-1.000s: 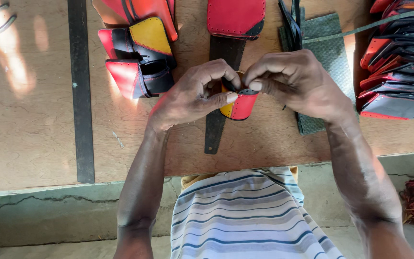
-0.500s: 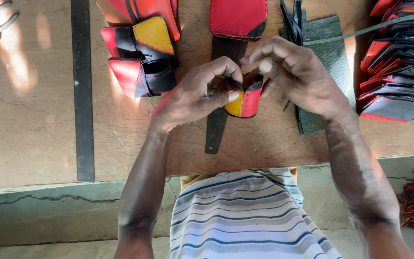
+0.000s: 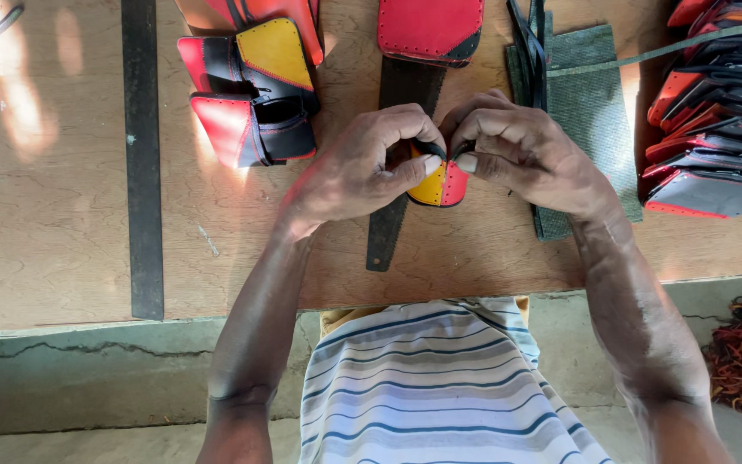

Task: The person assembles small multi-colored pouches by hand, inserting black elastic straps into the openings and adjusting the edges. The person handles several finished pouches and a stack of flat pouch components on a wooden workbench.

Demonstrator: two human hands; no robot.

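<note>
The wooden board (image 3: 62, 215) carries a black strip (image 3: 142, 155), red-and-yellow leather pieces (image 3: 255, 94), a green mat (image 3: 590, 112).

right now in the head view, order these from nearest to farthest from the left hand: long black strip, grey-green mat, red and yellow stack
From the left hand:
1. red and yellow stack, just up-left of it.
2. grey-green mat, to the right, beyond the right hand.
3. long black strip, far left.
The last two are nearly level.

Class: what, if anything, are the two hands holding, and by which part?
Both hands, left hand and right hand, pinch one small yellow-and-red leather piece at its upper edge.
</note>
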